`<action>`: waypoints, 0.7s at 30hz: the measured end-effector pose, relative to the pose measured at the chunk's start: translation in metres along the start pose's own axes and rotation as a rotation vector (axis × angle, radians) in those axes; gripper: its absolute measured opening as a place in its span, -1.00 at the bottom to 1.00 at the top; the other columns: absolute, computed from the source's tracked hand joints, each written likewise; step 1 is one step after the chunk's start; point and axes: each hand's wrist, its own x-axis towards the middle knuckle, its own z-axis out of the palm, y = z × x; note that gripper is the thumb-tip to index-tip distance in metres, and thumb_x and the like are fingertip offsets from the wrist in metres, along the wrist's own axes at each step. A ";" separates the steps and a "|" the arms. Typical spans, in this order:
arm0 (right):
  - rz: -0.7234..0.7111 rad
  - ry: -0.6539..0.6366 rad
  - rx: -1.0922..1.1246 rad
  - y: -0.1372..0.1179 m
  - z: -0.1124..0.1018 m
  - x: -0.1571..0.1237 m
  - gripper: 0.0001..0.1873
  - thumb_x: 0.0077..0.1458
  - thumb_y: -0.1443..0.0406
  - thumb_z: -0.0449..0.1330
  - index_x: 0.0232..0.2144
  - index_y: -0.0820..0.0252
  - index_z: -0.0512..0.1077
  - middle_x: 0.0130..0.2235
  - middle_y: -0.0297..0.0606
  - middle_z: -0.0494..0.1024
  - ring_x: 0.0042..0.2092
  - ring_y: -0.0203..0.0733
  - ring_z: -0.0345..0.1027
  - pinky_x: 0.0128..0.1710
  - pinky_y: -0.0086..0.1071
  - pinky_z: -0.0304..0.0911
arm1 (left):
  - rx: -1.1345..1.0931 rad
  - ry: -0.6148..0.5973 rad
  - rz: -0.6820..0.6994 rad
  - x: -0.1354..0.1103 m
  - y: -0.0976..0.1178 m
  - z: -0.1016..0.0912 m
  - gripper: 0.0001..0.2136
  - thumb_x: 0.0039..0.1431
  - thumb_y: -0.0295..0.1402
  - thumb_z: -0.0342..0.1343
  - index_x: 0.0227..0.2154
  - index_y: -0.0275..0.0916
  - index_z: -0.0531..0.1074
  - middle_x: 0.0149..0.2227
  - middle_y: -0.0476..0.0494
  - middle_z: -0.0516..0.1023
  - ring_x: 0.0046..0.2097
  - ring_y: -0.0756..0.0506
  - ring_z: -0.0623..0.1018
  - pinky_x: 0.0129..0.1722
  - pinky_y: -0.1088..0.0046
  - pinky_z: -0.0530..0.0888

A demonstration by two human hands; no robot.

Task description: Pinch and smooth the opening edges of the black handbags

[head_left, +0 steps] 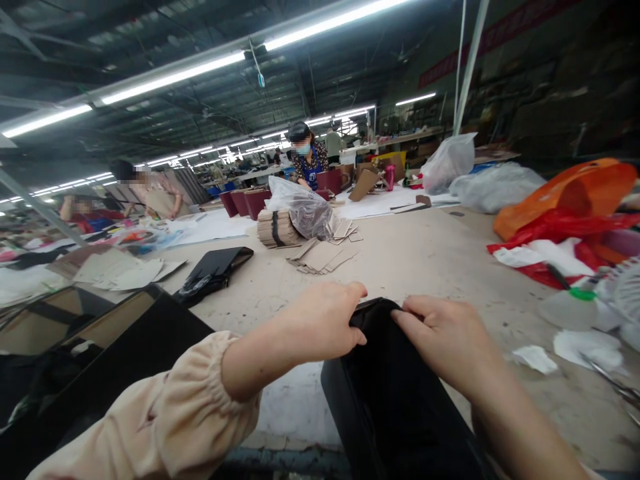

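A black bag-like item [395,400] stands on the worktable [430,260] right in front of me. My left hand [320,323] is closed on the left side of its top edge, fingers curled over the rim. On the right side of that same edge, my right hand [450,340] pinches the rim with thumb and fingers. The two hands almost meet at the top. What is inside the black item is hidden.
Black boxes [115,340] lie at my left, and a flat black piece [215,270] farther out. Cardboard stacks [320,253] and a clear plastic bag [305,210] sit mid-table. Red and orange bags [570,207], a bottle [570,307] and paper scraps [535,359] lie right. Other people [307,157] work at the far tables.
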 end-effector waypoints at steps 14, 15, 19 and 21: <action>-0.043 -0.018 0.023 -0.013 0.004 0.001 -0.66 0.08 0.17 -0.04 -0.66 0.13 0.28 -0.60 -0.33 0.41 -0.48 -0.26 0.25 -0.44 -0.35 -0.09 | -0.034 0.132 -0.051 0.016 -0.002 0.016 -0.63 0.07 -0.20 0.11 -0.03 -0.09 0.41 -0.14 -0.08 0.60 -0.15 -0.17 0.55 -0.21 0.37 0.41; -0.039 -0.021 0.027 -0.013 0.004 0.002 -0.66 0.08 0.16 -0.03 -0.67 0.12 0.27 -0.60 -0.33 0.40 -0.48 -0.26 0.24 -0.43 -0.35 -0.09 | -0.025 0.135 -0.030 0.018 -0.003 0.016 -0.70 0.09 -0.21 0.09 -0.09 -0.07 0.45 -0.17 -0.05 0.61 -0.16 -0.15 0.55 -0.23 0.39 0.40; -0.019 -0.030 0.034 -0.012 0.005 0.003 -0.66 0.06 0.14 -0.02 -0.68 0.13 0.24 -0.62 -0.34 0.37 -0.49 -0.25 0.23 -0.44 -0.35 -0.08 | 0.010 0.140 0.004 0.023 -0.004 0.017 -0.83 0.11 -0.23 0.04 -0.36 -0.09 0.52 -0.34 0.01 0.62 -0.28 -0.10 0.55 -0.36 0.43 0.34; -0.016 -0.028 0.038 -0.012 0.005 0.003 -0.66 0.05 0.15 -0.03 -0.69 0.13 0.23 -0.63 -0.35 0.35 -0.50 -0.26 0.21 -0.44 -0.36 -0.08 | 0.006 0.141 0.001 0.025 -0.005 0.018 -0.81 0.12 -0.21 0.03 -0.40 -0.09 0.53 -0.37 0.01 0.61 -0.31 -0.08 0.54 -0.40 0.45 0.32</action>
